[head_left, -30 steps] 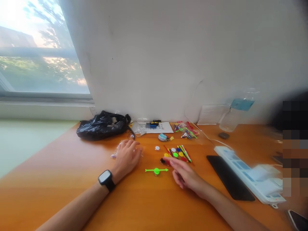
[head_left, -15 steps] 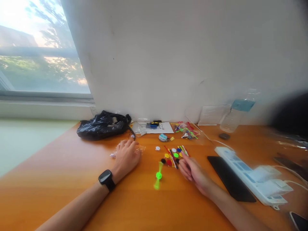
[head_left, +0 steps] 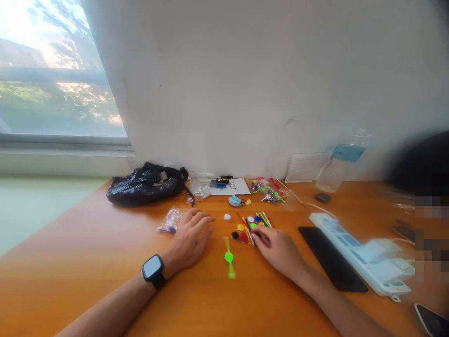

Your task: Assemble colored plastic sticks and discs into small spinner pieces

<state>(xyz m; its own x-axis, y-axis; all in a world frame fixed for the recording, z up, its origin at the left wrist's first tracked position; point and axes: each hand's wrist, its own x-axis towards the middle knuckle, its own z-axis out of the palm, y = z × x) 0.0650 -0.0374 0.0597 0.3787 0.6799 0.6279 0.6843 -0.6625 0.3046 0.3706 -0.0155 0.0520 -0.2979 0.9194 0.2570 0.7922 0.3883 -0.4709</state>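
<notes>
My left hand (head_left: 191, 236), with a dark watch (head_left: 153, 269) on its wrist, is over the wooden table with fingers stretched out and nothing visible in them. Just beyond its left side sits a small clear plastic bag (head_left: 171, 220). My right hand (head_left: 278, 243) reaches into a pile of coloured sticks (head_left: 267, 219) and small discs, thumb and index finger pinched; what they hold is hidden. Around them are a yellow disc (head_left: 240, 227), a black disc (head_left: 235, 236) and a red disc (head_left: 243, 237). Between my hands lies a green two-bladed spinner (head_left: 228, 257), its blades blurred.
A black plastic bag (head_left: 145, 185) sits at the back left. Along the wall are a paper sheet (head_left: 236, 186), bagged coloured parts (head_left: 271, 193) and a clear bottle (head_left: 331, 175). To the right lie a black slab (head_left: 331, 257) and a white power strip (head_left: 345, 243) with plugs.
My right hand has moved left onto the pile, its fingers now pinched. My left hand has shifted right, off the small clear bag. The green spinner's blades have turned.
</notes>
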